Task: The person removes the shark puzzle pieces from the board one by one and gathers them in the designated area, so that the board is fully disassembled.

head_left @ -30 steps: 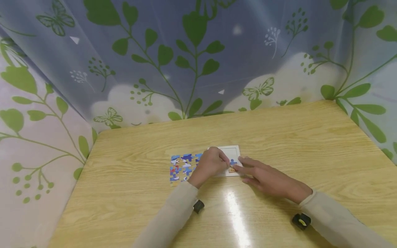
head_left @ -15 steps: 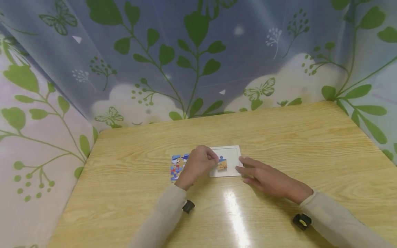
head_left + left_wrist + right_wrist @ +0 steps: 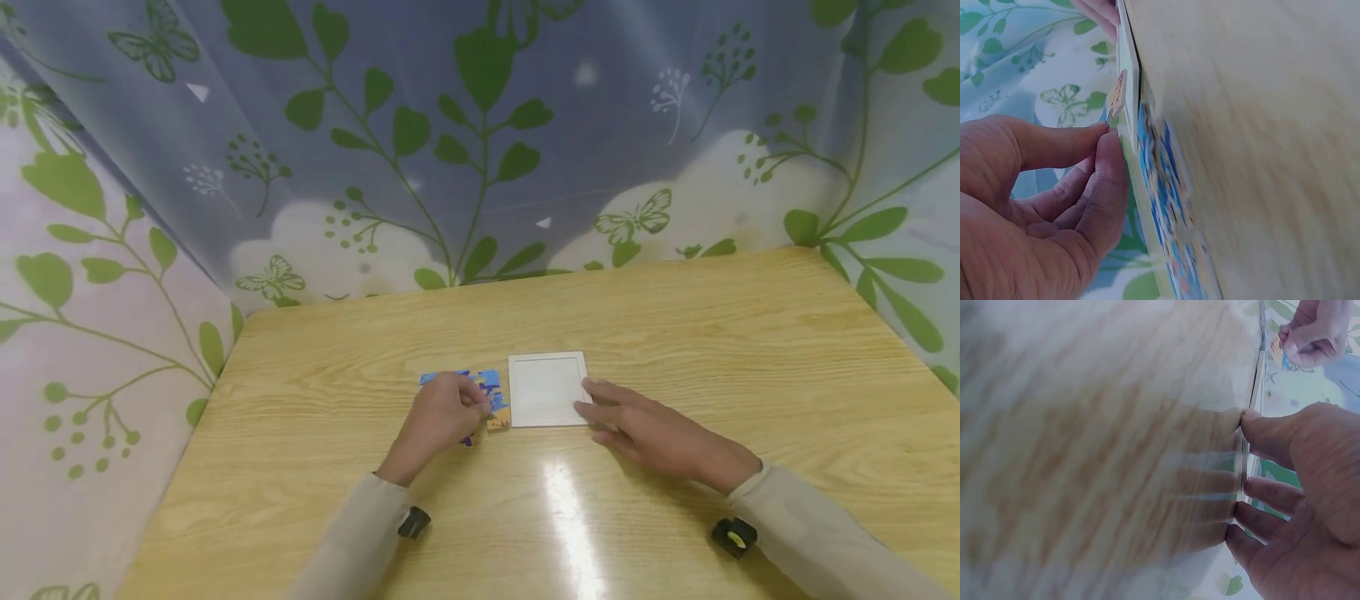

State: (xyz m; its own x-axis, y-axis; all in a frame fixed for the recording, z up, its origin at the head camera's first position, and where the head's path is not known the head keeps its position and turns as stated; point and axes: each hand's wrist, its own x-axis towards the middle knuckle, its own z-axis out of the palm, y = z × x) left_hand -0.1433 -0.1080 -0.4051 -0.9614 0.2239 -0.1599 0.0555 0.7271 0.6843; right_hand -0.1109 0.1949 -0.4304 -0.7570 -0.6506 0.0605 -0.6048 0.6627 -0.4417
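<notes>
My left hand (image 3: 441,414) pinches a jigsaw puzzle piece (image 3: 498,419) between thumb and index finger. Orange and blue show on the piece (image 3: 1117,95) in the left wrist view, where it is held up off the table. Beneath and beside that hand lies a group of blue puzzle pieces (image 3: 488,379), partly covered by it. A white square puzzle tray (image 3: 547,393) with a raised rim lies just to their right, its inside bare. At the tray's right edge my right hand (image 3: 643,429) rests its extended fingertips; the right wrist view shows these fingers (image 3: 1270,494) along the edge.
The wooden table (image 3: 675,325) extends around the tray on all sides. A patterned curtain (image 3: 420,150) with leaves and butterflies hangs behind it and along both sides. Each wrist carries a small black device, such as the one by the right sleeve (image 3: 795,512).
My left hand has moved left with the pinched puzzle piece, from over the tray to over the loose pieces. The right hand has stayed at the tray's edge.
</notes>
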